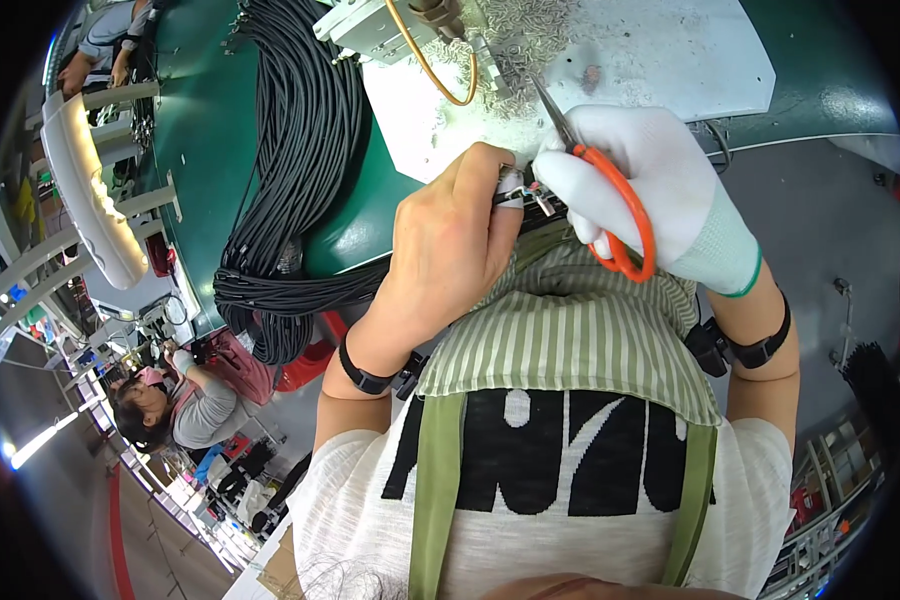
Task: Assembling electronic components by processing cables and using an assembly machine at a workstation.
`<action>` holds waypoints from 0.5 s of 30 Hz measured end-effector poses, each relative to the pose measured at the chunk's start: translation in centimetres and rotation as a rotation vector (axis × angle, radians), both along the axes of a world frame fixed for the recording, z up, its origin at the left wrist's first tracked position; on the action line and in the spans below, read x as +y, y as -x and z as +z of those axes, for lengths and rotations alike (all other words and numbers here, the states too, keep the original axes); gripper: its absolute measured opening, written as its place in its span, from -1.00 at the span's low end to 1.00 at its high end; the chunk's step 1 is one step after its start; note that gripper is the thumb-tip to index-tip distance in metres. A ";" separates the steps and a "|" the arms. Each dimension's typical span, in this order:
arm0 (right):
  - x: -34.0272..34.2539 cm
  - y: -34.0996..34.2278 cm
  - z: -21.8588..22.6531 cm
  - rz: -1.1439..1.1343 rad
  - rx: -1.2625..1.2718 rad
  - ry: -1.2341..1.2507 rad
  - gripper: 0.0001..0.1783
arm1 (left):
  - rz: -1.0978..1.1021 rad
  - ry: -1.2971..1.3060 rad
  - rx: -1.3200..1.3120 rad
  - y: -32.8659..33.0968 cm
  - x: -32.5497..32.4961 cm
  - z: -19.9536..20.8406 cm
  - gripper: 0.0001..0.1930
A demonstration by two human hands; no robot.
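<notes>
Currently pinching a black cable end [508, 198] between thumb and fingers of the bare left hand [440, 245], just by the near edge of the green worktop [210, 140], and gripping orange-handled scissors [644, 222] in the curled, white-gloved right hand [660, 180], blades aimed toward the far edge. Cannot tell whether touching the cable end with the right fingertips. Lying around: a bundle of black cables [305, 120] draped over the near edge, and small metal pieces [530, 45] scattered on a white board [690, 60].
</notes>
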State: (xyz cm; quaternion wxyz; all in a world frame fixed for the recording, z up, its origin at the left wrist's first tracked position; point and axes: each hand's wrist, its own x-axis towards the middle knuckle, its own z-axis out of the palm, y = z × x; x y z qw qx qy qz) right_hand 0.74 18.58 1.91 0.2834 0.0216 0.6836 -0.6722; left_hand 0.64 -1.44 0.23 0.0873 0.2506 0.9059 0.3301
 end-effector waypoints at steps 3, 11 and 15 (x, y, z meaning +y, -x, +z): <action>0.1 -0.3 -1.4 -0.050 0.313 -0.055 -0.83 | -0.020 -0.028 -0.047 0.0 0.3 0.4 -0.79; 0.6 -0.1 -0.2 0.029 0.061 0.079 -0.82 | 0.060 -0.829 -0.871 0.8 -0.1 0.4 -0.84; -0.7 -0.9 -1.3 -0.133 0.435 -0.257 -0.84 | 0.214 -0.861 -0.775 0.5 0.5 0.3 -0.84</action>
